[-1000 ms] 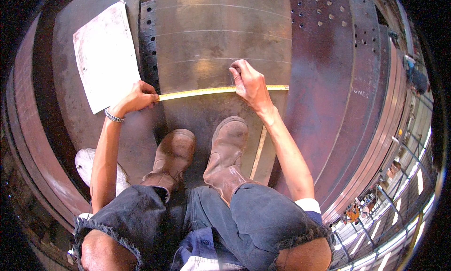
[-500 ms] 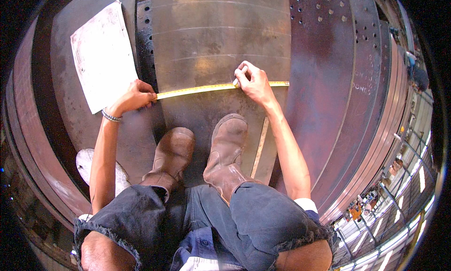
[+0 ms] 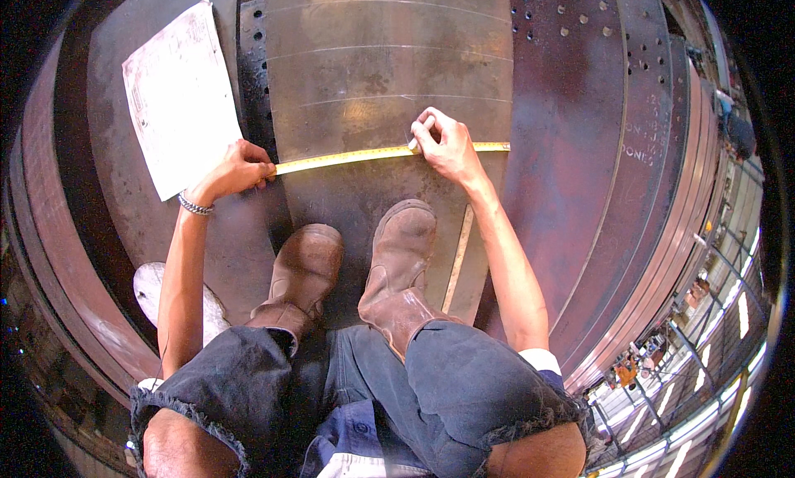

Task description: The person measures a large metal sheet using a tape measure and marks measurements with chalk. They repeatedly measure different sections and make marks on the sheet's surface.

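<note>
A yellow tape measure (image 3: 348, 156) lies stretched across a brown steel plate (image 3: 348, 196) that bears thin pale cross lines. At its left end, my left hand (image 3: 240, 168) is closed, pinching the tape near the plate's left edge. My right hand (image 3: 447, 147) is closed around a small whitish stick like a piece of chalk (image 3: 413, 145), its tip on or just beside the tape. Past that hand, the tape runs on to the plate's right edge. Beside my left hand a white paper sheet (image 3: 178, 105) with faint marks lies on the neighbouring plate.
My brown boots (image 3: 402, 246) stand on the plate below the tape. A narrow ruler-like strip (image 3: 458, 258) lies by my right forearm. Dark reddish steel beams (image 3: 571, 147) with bolt holes run along the right. Behind my left forearm is a pale object (image 3: 151, 289).
</note>
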`<state>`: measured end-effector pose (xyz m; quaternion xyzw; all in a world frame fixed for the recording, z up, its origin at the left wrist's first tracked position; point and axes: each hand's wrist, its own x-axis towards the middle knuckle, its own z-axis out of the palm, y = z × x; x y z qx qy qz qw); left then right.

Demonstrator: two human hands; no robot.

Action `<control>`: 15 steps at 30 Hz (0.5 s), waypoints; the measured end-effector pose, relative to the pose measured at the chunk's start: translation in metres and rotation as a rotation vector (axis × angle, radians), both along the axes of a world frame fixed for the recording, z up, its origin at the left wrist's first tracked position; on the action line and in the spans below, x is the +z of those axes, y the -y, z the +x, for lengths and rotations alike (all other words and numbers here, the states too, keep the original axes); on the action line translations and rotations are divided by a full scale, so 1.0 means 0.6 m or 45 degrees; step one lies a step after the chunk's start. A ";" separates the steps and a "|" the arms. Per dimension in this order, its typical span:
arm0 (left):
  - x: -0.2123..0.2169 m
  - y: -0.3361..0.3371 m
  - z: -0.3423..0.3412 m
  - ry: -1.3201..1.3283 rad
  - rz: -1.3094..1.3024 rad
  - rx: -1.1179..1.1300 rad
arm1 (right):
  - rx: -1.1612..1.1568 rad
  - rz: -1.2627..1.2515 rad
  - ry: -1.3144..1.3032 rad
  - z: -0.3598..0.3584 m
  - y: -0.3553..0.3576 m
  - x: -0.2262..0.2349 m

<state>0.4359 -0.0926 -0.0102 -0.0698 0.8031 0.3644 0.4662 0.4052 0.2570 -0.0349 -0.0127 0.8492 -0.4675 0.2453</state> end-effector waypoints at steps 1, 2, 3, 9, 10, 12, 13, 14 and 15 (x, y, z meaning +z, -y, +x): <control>0.000 0.001 0.000 0.001 -0.013 -0.002 | 0.005 0.009 0.009 0.000 0.001 0.002; 0.000 0.001 0.001 0.009 -0.019 0.000 | 0.004 0.007 -0.005 0.001 0.003 0.002; -0.001 0.001 0.000 0.016 -0.021 0.000 | 0.002 0.010 -0.020 0.001 0.003 0.003; -0.001 0.000 0.001 0.039 -0.030 0.024 | 0.082 0.119 -0.250 0.011 0.021 0.007; -0.002 -0.001 0.001 0.037 -0.028 0.025 | 0.090 0.128 -0.304 0.012 0.023 0.008; -0.002 -0.001 0.000 0.034 -0.036 0.011 | 0.092 0.128 -0.279 0.014 0.024 0.012; -0.002 0.000 0.000 0.031 -0.043 0.004 | 0.093 0.126 -0.267 0.014 0.025 0.013; -0.002 0.001 0.000 0.020 -0.032 0.005 | 0.099 0.154 -0.420 0.016 0.027 0.009; -0.005 0.001 0.001 0.009 -0.016 0.003 | 0.104 0.187 -0.573 0.020 0.029 0.004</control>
